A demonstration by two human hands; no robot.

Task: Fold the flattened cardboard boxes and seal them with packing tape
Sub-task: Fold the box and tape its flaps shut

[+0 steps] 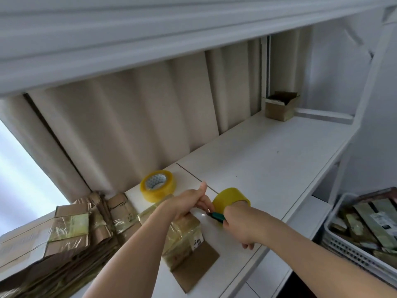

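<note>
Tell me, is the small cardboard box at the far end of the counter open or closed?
Open. The small cardboard box stands upright with its top flaps raised and its dark inside showing. What it holds cannot be told.

No text legible anywhere. White label on the taped flat box, just beside the left forearm: dark marks, too small to read. Tape roll beyond that box: patterned print on its core, unreadable. Labels in the basket, well right of the box: blurred.
</note>
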